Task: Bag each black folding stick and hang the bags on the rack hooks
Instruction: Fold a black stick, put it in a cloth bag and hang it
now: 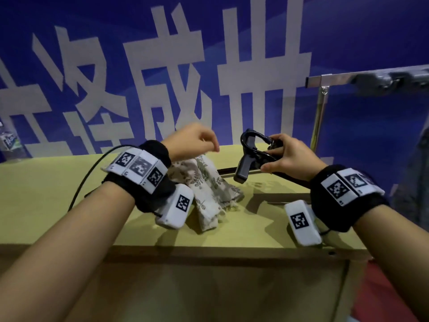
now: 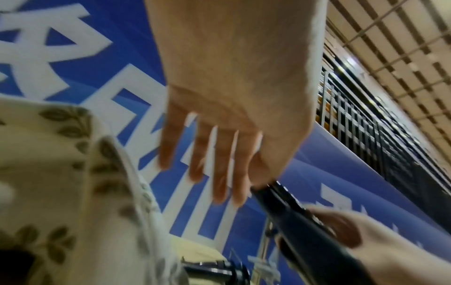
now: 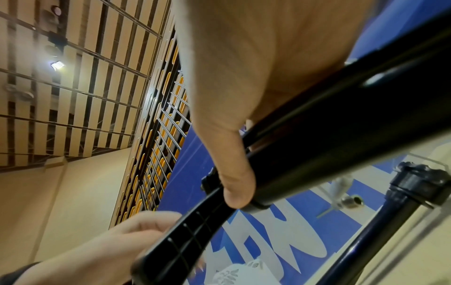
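My right hand (image 1: 272, 156) grips a folded black stick (image 1: 249, 156) with a looped strap, held above the yellow table (image 1: 58, 198). In the right wrist view the thumb (image 3: 235, 179) presses along the black stick (image 3: 329, 138). My left hand (image 1: 207, 147) hovers just left of it, holding nothing, with its fingers (image 2: 219, 173) straight and spread near the stick's end (image 2: 288, 210). Floral cloth bags (image 1: 209, 189) lie in a pile under the left hand. A second black stick (image 1: 285, 175) lies on the table behind my right hand.
A metal rack bar (image 1: 336, 78) on a post (image 1: 321, 117) stands at the table's right end, with dark hooks (image 1: 380, 79) along it. A blue banner (image 1: 116, 66) backs the table. A black cable (image 1: 81, 182) runs from my left wrist. The table's front edge (image 1: 209, 248) is close to me.
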`<state>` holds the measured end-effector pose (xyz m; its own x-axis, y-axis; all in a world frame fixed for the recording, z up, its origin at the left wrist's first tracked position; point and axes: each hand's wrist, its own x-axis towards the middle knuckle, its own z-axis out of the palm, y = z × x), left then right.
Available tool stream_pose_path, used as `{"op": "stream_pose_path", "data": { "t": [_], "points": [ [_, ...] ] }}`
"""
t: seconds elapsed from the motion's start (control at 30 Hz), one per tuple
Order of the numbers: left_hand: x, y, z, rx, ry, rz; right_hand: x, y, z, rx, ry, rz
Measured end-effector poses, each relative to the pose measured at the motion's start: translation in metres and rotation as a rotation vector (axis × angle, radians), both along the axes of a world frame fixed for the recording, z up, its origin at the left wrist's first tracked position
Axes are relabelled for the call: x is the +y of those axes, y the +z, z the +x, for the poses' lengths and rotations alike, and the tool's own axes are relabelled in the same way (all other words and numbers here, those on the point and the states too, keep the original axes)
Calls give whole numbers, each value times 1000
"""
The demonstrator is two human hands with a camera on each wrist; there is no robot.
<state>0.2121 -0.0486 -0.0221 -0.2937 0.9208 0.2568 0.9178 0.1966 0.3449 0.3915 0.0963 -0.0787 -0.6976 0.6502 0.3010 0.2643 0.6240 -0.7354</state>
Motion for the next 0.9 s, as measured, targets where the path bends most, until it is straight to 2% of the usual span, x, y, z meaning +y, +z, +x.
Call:
{"op": "stream_pose_path", "data": {
  "t": [0.07,0.13,0.27,0.33,0.47,0.57,0.73,0.9],
  "points": [
    [5,-13,11,75,-7,-330,-4,0,1,-35,15,5],
    [9,-31,16,194,62,-518,-10,0,2,-64,58,-19],
    [11,-63,17,278,170,-786,-21,-3,4,-135,133,-27],
    [6,-66,21,307,219,-824,-26,-7,4,-185,144,-3],
    [-8,-55,24,376,221,-731,-32,-12,7,-239,143,28],
    [-12,-43,15,391,270,-556,-35,-8,10,-247,172,16],
    [-7,-21,10,242,340,-204,-44,-2,15,-295,336,-41],
    [-4,-19,17,142,260,-129,-51,0,11,-383,423,-54]
  ]
}}
